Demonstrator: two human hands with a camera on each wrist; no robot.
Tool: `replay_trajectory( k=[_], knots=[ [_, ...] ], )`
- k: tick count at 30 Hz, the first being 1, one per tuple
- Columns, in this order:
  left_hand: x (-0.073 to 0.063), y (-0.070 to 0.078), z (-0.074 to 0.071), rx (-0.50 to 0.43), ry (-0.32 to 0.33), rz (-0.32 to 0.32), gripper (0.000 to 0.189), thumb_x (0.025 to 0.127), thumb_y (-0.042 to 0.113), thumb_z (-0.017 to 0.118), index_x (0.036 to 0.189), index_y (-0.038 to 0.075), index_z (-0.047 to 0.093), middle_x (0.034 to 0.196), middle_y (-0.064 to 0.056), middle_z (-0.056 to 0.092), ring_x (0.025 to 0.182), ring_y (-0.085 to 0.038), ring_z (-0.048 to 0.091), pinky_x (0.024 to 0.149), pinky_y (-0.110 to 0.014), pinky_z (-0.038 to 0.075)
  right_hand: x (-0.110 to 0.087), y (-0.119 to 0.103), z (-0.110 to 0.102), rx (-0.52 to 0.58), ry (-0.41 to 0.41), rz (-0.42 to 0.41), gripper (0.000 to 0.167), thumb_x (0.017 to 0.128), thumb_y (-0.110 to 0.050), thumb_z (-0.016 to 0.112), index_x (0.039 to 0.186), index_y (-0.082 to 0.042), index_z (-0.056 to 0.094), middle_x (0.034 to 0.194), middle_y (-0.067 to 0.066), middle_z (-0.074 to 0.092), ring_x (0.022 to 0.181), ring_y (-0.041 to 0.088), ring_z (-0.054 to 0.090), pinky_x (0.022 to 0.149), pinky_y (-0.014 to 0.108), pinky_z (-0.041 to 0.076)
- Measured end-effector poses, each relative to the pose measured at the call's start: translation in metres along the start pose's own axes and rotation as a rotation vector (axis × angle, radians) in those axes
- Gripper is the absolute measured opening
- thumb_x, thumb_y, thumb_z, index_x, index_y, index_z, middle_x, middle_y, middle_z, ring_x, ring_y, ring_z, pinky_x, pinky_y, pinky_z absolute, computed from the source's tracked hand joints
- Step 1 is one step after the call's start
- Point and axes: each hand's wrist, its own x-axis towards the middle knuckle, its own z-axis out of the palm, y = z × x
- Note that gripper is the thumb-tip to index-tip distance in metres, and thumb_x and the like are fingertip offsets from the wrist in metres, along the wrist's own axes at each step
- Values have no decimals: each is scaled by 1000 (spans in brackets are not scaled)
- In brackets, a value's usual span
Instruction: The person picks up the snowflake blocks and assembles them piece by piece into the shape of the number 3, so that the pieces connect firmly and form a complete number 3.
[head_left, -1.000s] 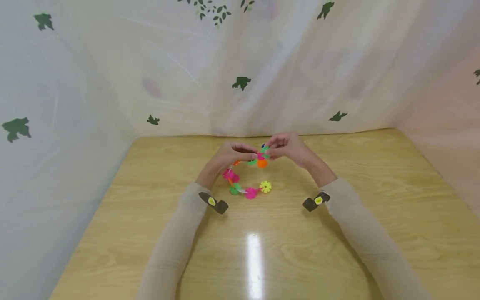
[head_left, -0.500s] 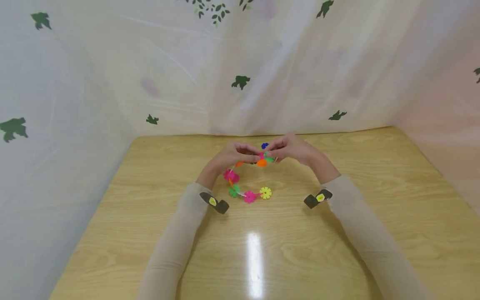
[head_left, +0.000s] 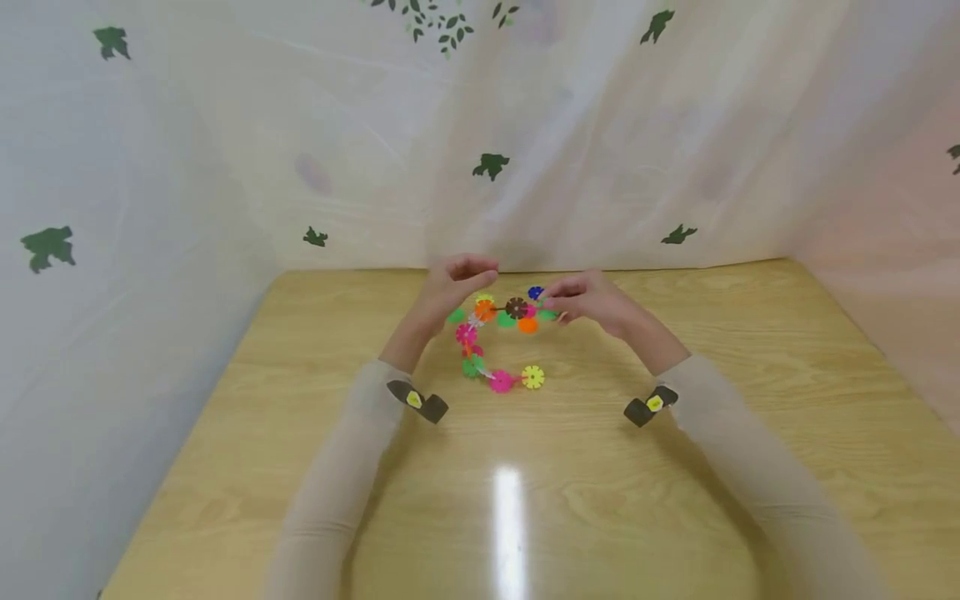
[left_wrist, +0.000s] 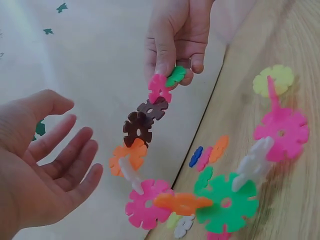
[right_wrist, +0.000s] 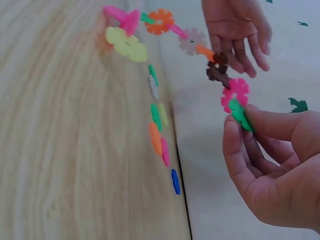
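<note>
A curved chain of interlocking plastic snowflake discs runs from a yellow disc (head_left: 533, 377) round to a green disc (right_wrist: 240, 115). My right hand (head_left: 592, 304) pinches that green end between thumb and fingers. The green disc is slotted into a pink disc (right_wrist: 235, 94), followed by two brown discs (left_wrist: 137, 129) and an orange disc (left_wrist: 128, 157). The end in my right hand is raised off the table. My left hand (head_left: 450, 292) is beside the chain's left side, fingers loosely bent and holding nothing; the left wrist view shows its palm facing the discs.
Several loose discs lie on the wooden table (head_left: 570, 467) by its far edge, among them a blue disc (right_wrist: 175, 181), an orange one (right_wrist: 155, 138) and a green one (right_wrist: 156, 116). Behind the table hangs a pale curtain (head_left: 375, 167) with leaf prints.
Both hands held the chain close together before. My left hand has let go and moved left and away, uncovering the brown and orange discs. My right hand keeps its pinch on the green disc.
</note>
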Motion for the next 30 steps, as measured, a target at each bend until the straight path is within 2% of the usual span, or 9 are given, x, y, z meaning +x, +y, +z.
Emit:
replay_trajectory(
  k=[4,8,14,18,21,24,30],
  knots=[
    [-7,5,-5,3,71,31,28,98,15,68,119,-3,68,108,-7,71,96,-16,64,95,-31,58,0,2,8,84,52,-3,30,98,-13,68,119,9,66,95,-3,74,89,24,69,89,46,62],
    [-15,6,-9,-14,85,27,26,97,12,69,116,-7,68,95,2,70,88,-16,65,84,-28,61,4,1,21,170,109,0,32,98,-8,68,121,12,64,91,-8,73,82,16,71,83,39,64],
    [-25,-1,-8,-64,115,-16,23,95,6,70,112,-10,67,92,-3,71,83,-13,70,88,-39,63,9,-5,44,235,190,-18,32,97,-3,67,122,16,62,85,-9,73,73,7,70,74,27,64],
    [-26,-17,-4,-67,174,-49,21,93,3,72,109,-11,69,93,-8,75,78,-8,71,89,-43,62,10,-9,55,249,234,-19,30,97,-2,66,121,17,63,83,-7,72,72,8,70,73,24,64],
    [-26,-29,1,-76,214,-72,20,91,1,73,107,-12,70,93,-13,76,74,-6,71,87,-41,63,12,-11,62,288,263,-7,31,97,-2,65,121,18,62,82,-6,70,70,8,71,73,23,63],
    [-27,-34,6,-123,229,-91,23,90,-3,73,110,-14,68,95,-16,76,72,-6,72,85,-41,63,14,-13,68,333,287,3,33,97,-1,65,123,19,60,83,-5,69,68,7,71,73,23,63],
    [-27,-35,11,-224,280,-158,34,89,-6,72,121,-14,64,102,-21,76,71,-6,72,82,-34,64,15,-15,78,354,289,5,33,97,0,66,123,20,59,85,0,68,67,7,71,72,21,63]
  ],
)
